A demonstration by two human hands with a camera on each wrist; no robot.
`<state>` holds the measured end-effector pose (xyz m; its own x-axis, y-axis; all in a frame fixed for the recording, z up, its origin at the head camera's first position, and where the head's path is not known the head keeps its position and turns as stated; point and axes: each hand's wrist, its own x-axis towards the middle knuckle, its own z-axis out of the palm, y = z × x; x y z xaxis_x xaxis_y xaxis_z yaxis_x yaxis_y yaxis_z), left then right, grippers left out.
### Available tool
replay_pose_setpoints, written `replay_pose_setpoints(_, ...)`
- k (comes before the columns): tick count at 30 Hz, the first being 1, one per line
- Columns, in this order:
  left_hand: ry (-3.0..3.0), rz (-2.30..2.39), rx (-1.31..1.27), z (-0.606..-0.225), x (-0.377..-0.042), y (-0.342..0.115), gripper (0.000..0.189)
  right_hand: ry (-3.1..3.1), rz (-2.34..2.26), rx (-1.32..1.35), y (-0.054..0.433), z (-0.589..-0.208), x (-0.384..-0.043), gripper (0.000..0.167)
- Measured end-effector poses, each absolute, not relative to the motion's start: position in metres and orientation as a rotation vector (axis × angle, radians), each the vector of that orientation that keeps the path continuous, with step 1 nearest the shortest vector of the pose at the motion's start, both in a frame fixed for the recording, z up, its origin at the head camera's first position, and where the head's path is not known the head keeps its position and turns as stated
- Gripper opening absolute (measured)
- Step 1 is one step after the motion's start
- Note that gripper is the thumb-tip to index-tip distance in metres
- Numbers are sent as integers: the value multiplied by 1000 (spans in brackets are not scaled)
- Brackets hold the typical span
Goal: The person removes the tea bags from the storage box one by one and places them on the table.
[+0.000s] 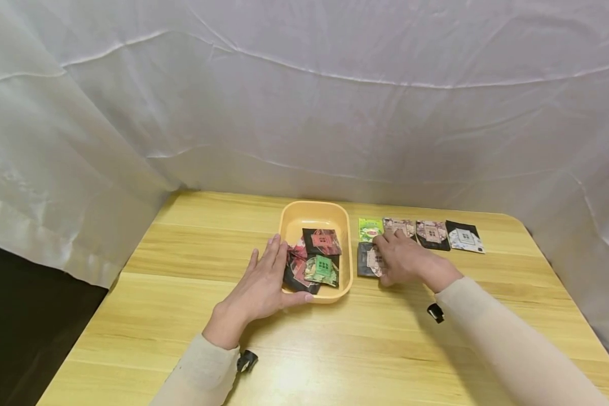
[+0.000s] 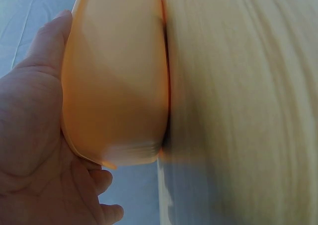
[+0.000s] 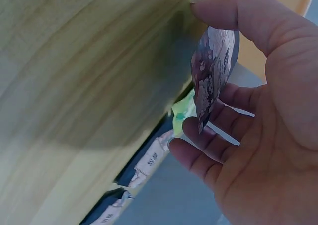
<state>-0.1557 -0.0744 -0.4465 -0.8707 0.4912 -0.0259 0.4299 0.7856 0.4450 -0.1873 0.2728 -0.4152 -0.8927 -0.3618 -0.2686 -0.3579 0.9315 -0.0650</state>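
My left hand [image 1: 261,285] rests along the left side of an orange plastic tray [image 1: 348,248], fingers extended over its rim and thumb at the front edge. In the left wrist view the palm lies against the tray's wall [image 2: 117,86]. Inside the tray are several tea bag sachets, among them a red-labelled one [image 1: 323,241] and a green-labelled one [image 1: 322,269]. Right of the tray my right hand [image 1: 403,256] holds a dark tea bag sachet [image 1: 367,260]. The right wrist view shows that sachet [image 3: 213,71] tilted between thumb and fingers.
Behind the right hand, a row of sachets lies on the wooden table [image 1: 182,321]: a yellow-green one [image 1: 369,227], two pinkish floral ones [image 1: 433,234] and a black-and-white one [image 1: 465,237]. A pale cloth [image 1: 335,124] hangs along the table's far edge.
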Motion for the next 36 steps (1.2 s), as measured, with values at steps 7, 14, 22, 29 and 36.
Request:
replay_pose_setpoints(7,2831,659,734,-446,-156,-74,134,2795,-24,-534,273,-418,-193,96)
replay_pose_setpoints(14,2836,662,742,-445,-155,-74,133,2787,-17,-536,274,-418,-195,95)
replay_pose_setpoints(22,2829,659,728,-445,-155,-75,134,2795,-7,-521,275,-419,-196,101)
replay_pose_setpoints(29,2823,659,724,-445,-156,-75,134,2822,3,-519,275,-420,-198,97)
replay_pose_setpoints(36,2823,670,726,-444,-155,-74,134,2836,10,-527,275,-416,-197,99)
